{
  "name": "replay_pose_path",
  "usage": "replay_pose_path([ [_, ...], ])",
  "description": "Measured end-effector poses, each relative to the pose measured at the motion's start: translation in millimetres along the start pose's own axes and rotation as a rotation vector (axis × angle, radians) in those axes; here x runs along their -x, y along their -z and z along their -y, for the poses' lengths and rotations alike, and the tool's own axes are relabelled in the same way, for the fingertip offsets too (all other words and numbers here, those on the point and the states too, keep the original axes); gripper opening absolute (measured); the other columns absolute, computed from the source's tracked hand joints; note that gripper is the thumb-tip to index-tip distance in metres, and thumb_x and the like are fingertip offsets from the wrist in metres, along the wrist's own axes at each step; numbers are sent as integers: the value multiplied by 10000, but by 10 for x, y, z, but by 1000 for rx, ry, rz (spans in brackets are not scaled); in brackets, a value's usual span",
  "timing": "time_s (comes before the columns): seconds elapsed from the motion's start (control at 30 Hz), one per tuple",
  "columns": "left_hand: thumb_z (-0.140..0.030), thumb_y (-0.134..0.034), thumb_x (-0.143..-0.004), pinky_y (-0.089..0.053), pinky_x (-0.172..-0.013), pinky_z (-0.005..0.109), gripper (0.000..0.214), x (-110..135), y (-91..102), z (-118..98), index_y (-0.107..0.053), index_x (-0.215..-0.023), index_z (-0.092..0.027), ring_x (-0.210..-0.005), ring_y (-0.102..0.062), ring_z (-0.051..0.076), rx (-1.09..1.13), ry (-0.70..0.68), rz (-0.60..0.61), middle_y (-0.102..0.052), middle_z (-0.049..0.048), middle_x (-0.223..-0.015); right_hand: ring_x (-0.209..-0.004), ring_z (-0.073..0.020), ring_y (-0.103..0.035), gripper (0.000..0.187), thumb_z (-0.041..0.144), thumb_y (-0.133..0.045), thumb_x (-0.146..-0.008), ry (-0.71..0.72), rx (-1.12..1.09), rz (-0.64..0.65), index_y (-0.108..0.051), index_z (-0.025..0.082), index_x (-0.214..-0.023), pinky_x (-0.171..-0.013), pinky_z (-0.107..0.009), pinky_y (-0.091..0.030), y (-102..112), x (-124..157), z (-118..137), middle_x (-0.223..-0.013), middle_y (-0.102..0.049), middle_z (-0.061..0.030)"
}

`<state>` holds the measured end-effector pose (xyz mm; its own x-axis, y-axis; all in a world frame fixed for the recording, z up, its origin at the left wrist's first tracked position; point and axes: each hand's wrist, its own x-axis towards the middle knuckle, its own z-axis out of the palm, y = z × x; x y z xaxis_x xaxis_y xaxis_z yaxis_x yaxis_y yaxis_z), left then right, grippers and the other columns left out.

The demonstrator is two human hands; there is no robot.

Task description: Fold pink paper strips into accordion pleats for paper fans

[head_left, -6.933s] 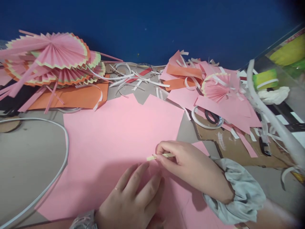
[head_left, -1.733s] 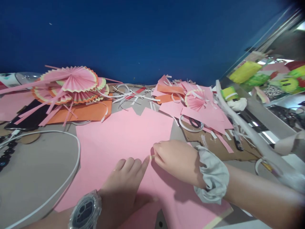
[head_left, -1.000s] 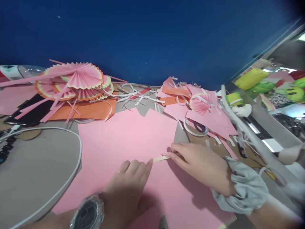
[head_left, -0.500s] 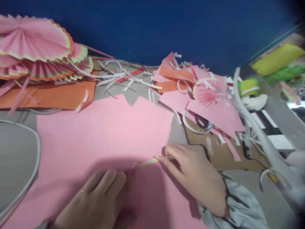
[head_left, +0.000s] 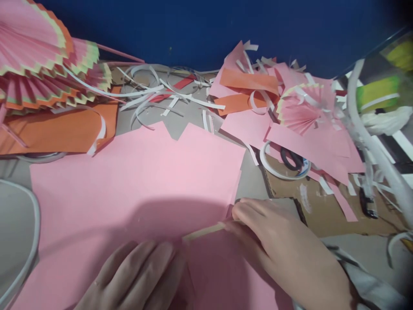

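A thin pale strip (head_left: 204, 231) lies on the large pink sheet (head_left: 135, 181) near the bottom middle of the view, its long axis running almost level from left to right and rising slightly toward the right. Its right end is pinched between the thumb and forefinger of the right hand (head_left: 284, 254), which comes in from the lower right with the other fingers curled under; how much of the strip continues inside that pinch is hidden. The left hand (head_left: 135, 280) lies flat on the pink sheet just left of the strip's free end, fingers pressed together and pointing up and to the right, holding nothing; its wrist is cut off by the bottom edge. The sheet covers most of the desk (head_left: 13, 215) in front of the person. Pleated pink fans (head_left: 38, 64) are stacked at the upper left, cut off by the frame, above an orange sheet (head_left: 58, 129). White paper curls (head_left: 161, 92) litter the back of the desk, and a heap of pink and orange scraps (head_left: 274, 107) lies to the right. A white tape ring (head_left: 284, 165) is half buried under those scraps, resting on brown cardboard (head_left: 322, 211).
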<state>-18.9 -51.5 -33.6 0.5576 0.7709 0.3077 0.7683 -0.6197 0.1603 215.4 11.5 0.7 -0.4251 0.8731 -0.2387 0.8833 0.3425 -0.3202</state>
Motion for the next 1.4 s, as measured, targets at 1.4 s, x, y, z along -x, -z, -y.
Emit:
replay_pose_path([
  [1.4,-557,-487,-770,-73,-1081,443,816,-154,83,52,-217,-1395,-109,-1306,-241,298,75,-95,271,-252,90,-1448,-668,-156,-493,230,297,-404,-904,19,53,39,-471,203,-706,-634,-287,-339,61,-10,72,-699,-512,18],
])
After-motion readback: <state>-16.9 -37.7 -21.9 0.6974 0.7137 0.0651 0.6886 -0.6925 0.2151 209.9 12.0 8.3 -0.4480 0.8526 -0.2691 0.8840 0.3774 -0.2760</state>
